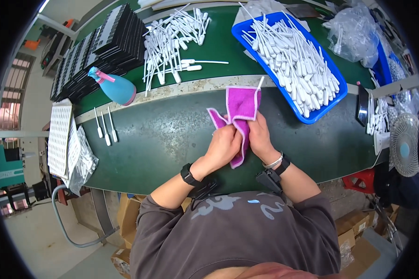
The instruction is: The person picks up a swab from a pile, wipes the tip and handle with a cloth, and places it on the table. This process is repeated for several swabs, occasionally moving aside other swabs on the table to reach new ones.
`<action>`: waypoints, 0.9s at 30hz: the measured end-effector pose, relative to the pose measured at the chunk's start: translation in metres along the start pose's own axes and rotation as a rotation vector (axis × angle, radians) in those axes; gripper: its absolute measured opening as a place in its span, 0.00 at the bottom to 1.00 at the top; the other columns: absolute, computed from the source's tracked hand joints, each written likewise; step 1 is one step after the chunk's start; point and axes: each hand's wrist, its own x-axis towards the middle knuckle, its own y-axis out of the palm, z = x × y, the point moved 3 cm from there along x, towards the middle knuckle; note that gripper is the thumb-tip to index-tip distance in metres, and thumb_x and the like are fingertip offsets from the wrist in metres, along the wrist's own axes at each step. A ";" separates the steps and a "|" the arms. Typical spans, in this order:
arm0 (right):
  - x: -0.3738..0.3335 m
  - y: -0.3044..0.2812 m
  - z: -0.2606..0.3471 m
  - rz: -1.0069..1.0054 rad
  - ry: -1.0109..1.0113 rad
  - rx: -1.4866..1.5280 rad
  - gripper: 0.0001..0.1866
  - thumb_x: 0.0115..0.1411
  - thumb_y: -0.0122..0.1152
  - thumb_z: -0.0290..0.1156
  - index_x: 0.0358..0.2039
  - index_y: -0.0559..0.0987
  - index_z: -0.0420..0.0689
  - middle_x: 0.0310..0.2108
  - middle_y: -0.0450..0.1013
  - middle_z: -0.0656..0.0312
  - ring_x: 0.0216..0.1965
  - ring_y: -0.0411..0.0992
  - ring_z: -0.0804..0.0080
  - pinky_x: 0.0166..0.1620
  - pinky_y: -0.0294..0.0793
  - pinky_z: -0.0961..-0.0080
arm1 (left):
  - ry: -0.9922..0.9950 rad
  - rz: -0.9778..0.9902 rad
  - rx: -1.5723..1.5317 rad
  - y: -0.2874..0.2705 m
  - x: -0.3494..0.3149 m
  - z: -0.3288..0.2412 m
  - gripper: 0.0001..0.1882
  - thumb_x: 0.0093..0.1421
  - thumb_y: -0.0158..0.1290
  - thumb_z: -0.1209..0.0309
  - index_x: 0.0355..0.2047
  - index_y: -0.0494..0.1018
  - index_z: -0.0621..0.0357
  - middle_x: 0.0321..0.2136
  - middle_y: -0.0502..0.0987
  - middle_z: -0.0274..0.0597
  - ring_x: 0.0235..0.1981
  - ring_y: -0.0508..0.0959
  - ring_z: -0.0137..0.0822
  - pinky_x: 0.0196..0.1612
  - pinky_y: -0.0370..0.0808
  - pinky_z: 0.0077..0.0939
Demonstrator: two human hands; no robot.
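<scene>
Here's the cloth [243,103], purple with a pale edge, and we have it up in front of us, over the near middle of the green surface [172,125]. A white tip [260,83] pokes out at its top right corner. Our left hand [224,145] has its grip closed on the bunched folds; our right hand [260,136] grips the right side, fingers partly hidden by the fabric. Out to the left we see three droppers [107,131] side by side, and beyond them the blue spray bottle [116,89], leaning. Ahead sits a loose pile [177,39] of more droppers, with stacked black trays [121,35] just left of it. Over to the right, the blue tub [330,107] is heaped with droppers, and farther right stands a fan [404,144].
</scene>
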 end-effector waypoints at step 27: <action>0.001 0.003 0.027 -0.162 0.462 0.616 0.14 0.66 0.42 0.36 0.44 0.70 0.40 0.23 0.69 0.64 0.23 0.69 0.78 0.28 0.69 0.78 | 0.112 -0.091 -0.099 -0.023 -0.005 -0.013 0.13 0.64 0.48 0.66 0.31 0.75 0.64 0.17 0.73 0.31 0.14 0.69 0.20 0.18 0.65 0.18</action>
